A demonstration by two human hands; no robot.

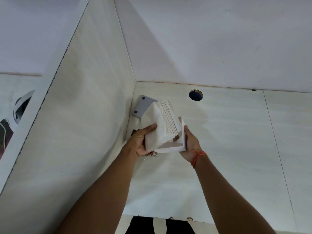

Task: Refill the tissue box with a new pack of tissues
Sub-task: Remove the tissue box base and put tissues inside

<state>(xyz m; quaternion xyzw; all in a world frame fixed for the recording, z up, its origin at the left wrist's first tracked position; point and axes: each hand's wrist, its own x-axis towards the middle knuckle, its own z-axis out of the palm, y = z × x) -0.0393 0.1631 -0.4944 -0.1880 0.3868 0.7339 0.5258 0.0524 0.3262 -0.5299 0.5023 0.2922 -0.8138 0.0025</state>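
Note:
A thick stack of white tissues (pixel 160 122) stands partly inside a white square tissue box (pixel 175 147), which is tilted with its open side toward me. My left hand (pixel 141 142) grips the stack at its lower left, thumb on its face. My right hand (pixel 190 142) holds the box from the right side; an orange thread circles that wrist. A grey plate with two dark dots (pixel 143 106), possibly the box's base, lies behind the stack in the counter's corner. A torn printed wrapper (pixel 152 153) peeks out below the box.
The pale counter (pixel 236 149) meets a side wall (pixel 84 132) on the left and a back wall (pixel 202 48). A round hole with a blue insert (pixel 195 95) sits in the counter near the back wall. The counter's front edge lies near my body.

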